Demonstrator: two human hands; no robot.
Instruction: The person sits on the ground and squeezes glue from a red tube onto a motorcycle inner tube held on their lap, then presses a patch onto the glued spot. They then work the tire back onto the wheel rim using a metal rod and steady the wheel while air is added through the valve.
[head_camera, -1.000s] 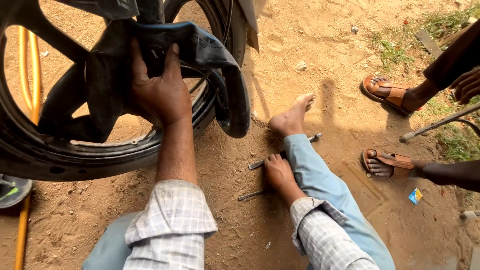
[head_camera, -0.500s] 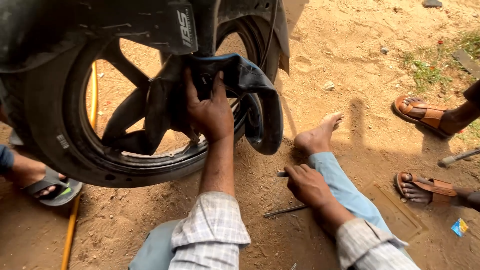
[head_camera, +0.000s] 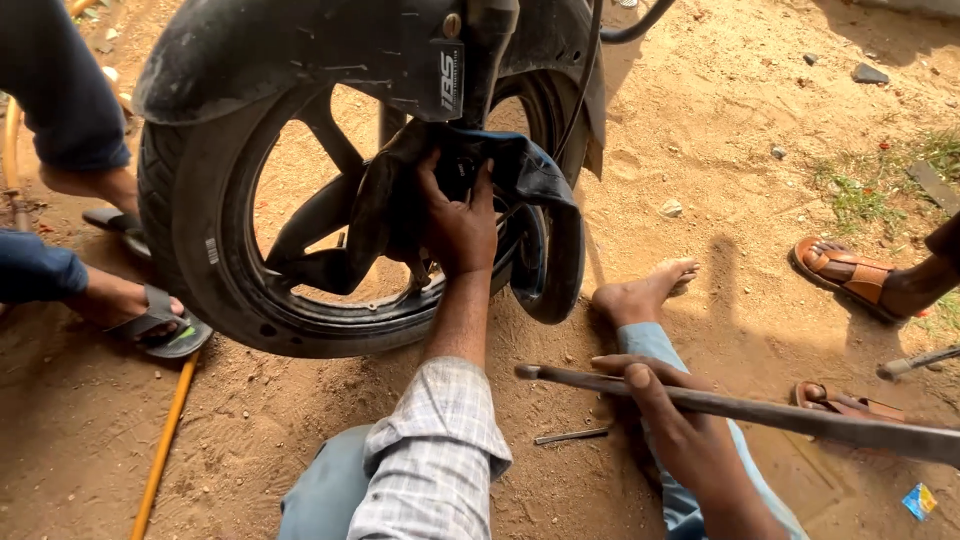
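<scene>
From the head camera, the left hand (head_camera: 458, 222) is pressed into the loose inner tube (head_camera: 540, 200) that hangs out of the motorcycle wheel (head_camera: 215, 270), fingers clamped on the rubber near the hub. The right hand (head_camera: 668, 425) is closed around a long metal tyre lever (head_camera: 760, 410), holding it low over the sandy ground (head_camera: 700, 130).

The lever's long axis runs nearly level, from its tip (head_camera: 525, 372) out toward the right edge of the view. That tip points toward the lower rim of the wheel, which lies up and to the left of it, still apart. The left hand is already on the wheel; the right is the farther one.

Half a second ago the right hand lay low by the knee, near the thin rods on the sand; now it has the lever raised. A thinner rod (head_camera: 570, 436) lies on the dirt below.
</scene>
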